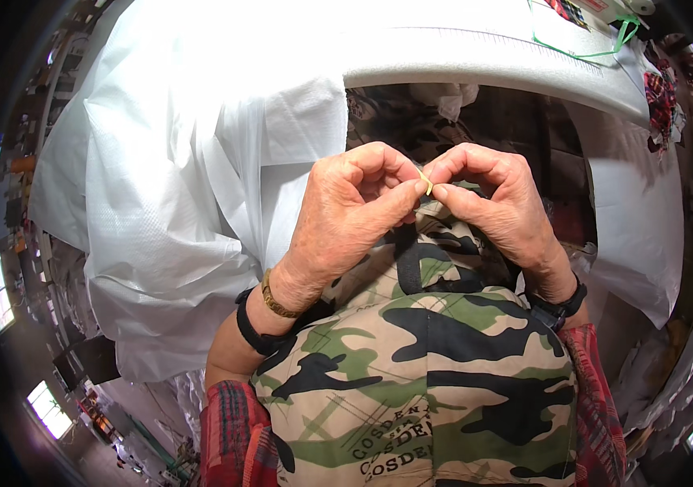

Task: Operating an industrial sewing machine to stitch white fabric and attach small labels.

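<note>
My left hand (pixel 350 207) and my right hand (pixel 505 199) meet above my lap, thumbs and forefingers pinched together. Between the fingertips is a thin, pale yellow strip (pixel 426 182); its exact kind is too small to tell. Both hands appear to grip it, the left from one side and the right from the other. Camouflage cloth (pixel 476 349) in green, tan and black covers my front and lap below the hands. A narrow black band (pixel 409 260) crosses the cloth just under my fingers.
Ahead is a white worktop (pixel 484 61) with ruler marks and a curved cut-out edge. White woven sheeting (pixel 159 235) drapes down at the left. A green cord (pixel 624 36) and red plaid scraps (pixel 661 101) lie at the upper right, beside part of a white machine (pixel 606 8).
</note>
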Tool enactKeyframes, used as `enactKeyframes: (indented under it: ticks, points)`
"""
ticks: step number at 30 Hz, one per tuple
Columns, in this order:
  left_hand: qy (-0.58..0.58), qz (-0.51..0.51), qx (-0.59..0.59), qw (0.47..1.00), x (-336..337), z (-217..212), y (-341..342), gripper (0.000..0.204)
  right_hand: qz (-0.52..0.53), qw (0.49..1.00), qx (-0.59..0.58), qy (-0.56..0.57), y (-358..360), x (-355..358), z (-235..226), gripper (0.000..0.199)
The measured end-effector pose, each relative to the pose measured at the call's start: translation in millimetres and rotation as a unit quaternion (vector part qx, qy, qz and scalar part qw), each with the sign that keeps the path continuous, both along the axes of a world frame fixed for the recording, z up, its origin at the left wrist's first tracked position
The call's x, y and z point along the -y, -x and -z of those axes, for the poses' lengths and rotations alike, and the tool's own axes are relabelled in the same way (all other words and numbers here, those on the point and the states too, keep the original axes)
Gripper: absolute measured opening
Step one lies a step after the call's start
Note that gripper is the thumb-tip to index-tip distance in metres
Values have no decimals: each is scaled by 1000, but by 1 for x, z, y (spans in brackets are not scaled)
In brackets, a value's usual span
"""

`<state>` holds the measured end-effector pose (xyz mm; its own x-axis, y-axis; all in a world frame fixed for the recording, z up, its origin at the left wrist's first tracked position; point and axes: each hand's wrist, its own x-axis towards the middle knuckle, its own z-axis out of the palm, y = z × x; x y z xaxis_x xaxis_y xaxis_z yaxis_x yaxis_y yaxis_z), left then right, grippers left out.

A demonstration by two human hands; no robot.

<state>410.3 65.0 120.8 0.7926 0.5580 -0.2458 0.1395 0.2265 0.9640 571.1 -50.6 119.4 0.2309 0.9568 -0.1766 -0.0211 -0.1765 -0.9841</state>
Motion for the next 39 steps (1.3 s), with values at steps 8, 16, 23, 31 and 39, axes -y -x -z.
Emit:
enactKeyframes:
  ticks: [8,16,23,31,39]
  points:
    - [-21,14,-9,1000,-1,2,0,10,-2,999,26,-41,-1,0,5,12]
    - [-19,16,-22,999,-2,1,0,11,4,1000,12,-21,-1,-1,7,12]
    - [-24,18,-29,999,-2,1,0,10,8,1000,5,-27,0,-1,6,12]
    - [-17,28,-5,999,-2,2,1,9,-4,998,32,-57,-1,-2,5,12]
    - [-36,41,2,999,-2,3,0,9,-15,990,118,-82,-1,-3,1,13]
